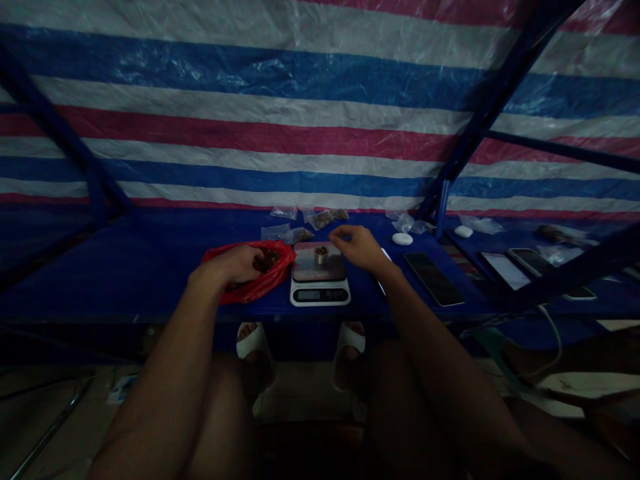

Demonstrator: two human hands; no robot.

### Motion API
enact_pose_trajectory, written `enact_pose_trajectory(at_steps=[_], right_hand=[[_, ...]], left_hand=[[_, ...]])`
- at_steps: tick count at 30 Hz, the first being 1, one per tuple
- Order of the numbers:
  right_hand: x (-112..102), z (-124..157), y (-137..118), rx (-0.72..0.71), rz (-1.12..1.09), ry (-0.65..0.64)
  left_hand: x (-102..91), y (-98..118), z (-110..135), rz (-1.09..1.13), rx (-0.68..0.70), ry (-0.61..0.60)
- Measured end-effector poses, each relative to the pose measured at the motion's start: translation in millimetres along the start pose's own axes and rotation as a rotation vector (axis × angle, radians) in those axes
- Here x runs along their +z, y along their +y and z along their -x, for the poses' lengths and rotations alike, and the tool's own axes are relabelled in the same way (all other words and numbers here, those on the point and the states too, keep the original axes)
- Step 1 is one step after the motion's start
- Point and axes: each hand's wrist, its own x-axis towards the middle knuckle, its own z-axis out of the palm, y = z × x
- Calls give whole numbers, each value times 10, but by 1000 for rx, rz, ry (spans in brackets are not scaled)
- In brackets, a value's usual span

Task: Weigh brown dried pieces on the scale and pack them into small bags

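My left hand (239,264) reaches into a red plastic bag (260,283) that holds dark brown pieces, its fingers curled round some of them. A white digital kitchen scale (320,288) stands just right of the bag, with a small cup (321,254) of brown pieces on its platform. My right hand (356,245) hovers just right of the cup, its fingertips pinched together; what they hold, if anything, is too small to make out.
Small clear bags (326,217) of brown pieces lie behind the scale on the blue shelf (150,267). Phones (433,279) and white earbud cases (403,238) lie to the right. Blue frame bars (480,127) cross overhead. A striped tarp (250,133) hangs behind. My knees and slippers are below.
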Motion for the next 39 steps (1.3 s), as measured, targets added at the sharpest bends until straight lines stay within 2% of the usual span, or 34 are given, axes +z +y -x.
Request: enact_pose_trajectory(at_steps=[2,4,13,18,22,25,31,39], right_hand=[[17,-6,10,-12,12,1],[28,-9,24,-22,22,1],[11,4,32,-22,10,4],[-1,4,48,-28,6,7],[-11,6,65,-19,3,17],[-17,7,70,-9,-8,15],[-7,-1,44,-6,-2,13],[16,-3,-4,-11,-7,3]], left_hand=[[28,16,-19,16,-3,-66],[26,39,-22,10,-13,-77],[-6,74,-30,-38,17,-4],[-84,116,-18,-81,7,17],[-169,143,53,3,14,21],[-224,178,116,96,23,88],[-229,460,116,273,185,176],[-42,978,-169,331,435,231]])
